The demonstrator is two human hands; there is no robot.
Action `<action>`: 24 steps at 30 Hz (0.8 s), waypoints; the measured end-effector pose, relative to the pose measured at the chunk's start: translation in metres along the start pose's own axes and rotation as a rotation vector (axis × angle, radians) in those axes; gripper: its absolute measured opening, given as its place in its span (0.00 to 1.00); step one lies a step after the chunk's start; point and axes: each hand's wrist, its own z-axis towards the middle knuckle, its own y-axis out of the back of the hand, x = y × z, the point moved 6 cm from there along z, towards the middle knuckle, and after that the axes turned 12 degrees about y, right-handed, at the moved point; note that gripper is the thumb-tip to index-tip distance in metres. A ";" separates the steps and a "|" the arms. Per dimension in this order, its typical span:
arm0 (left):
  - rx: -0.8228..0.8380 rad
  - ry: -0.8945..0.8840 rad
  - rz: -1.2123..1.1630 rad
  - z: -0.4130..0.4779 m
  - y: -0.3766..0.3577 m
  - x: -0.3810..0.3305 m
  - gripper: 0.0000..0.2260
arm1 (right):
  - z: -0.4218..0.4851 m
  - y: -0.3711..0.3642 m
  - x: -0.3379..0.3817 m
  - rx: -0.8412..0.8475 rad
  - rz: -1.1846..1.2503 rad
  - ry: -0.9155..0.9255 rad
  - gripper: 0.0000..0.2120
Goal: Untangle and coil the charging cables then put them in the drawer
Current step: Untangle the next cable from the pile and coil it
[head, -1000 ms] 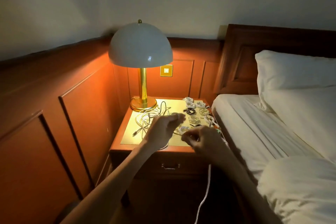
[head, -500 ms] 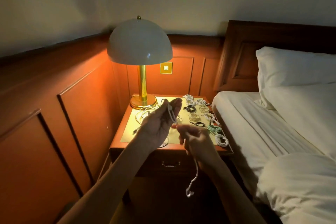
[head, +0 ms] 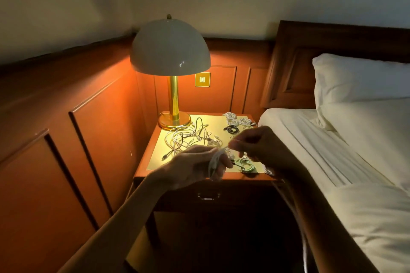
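Winding cable (head: 213,162), left hand (head: 190,168) grips its loops; right hand (head: 259,146) pinches the strand. Its tail may snag the counter (head: 144,173).

We see a wooden tabletop (head: 148,153) covered by a yellow mat (head: 214,122). A lamp (head: 174,120) stands at its back left. On the mat lie a loose tangle (head: 188,137) at left, white coils (head: 233,120) and a black coil (head: 231,129) at back right, and a green coil (head: 246,165) near the front.

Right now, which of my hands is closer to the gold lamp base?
Left. The left hand, holding the white cable, is over the nightstand's front edge, just in front of the lamp base. The right hand is farther right, toward the bed.
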 end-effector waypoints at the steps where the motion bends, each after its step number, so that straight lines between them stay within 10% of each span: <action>1: -0.008 -0.050 -0.142 -0.001 0.000 -0.006 0.15 | -0.005 -0.009 -0.009 -0.068 0.120 -0.051 0.08; 6: -0.446 -0.297 -0.876 0.013 0.031 0.003 0.14 | -0.038 -0.063 -0.043 -0.225 0.352 -0.215 0.10; 11: -1.074 -0.353 0.493 0.003 0.047 0.003 0.10 | -0.040 -0.055 -0.031 -0.034 -0.253 -0.092 0.06; 15: -0.653 -0.175 0.972 0.012 0.027 0.005 0.10 | -0.011 -0.006 -0.010 0.083 -0.562 0.048 0.08; 20: -0.127 0.007 0.160 0.003 0.011 -0.011 0.14 | 0.006 0.011 -0.005 -0.024 -0.179 0.123 0.07; 24: -0.295 -0.217 -0.575 0.011 0.017 -0.020 0.13 | -0.013 -0.026 -0.040 -0.306 0.166 -0.080 0.07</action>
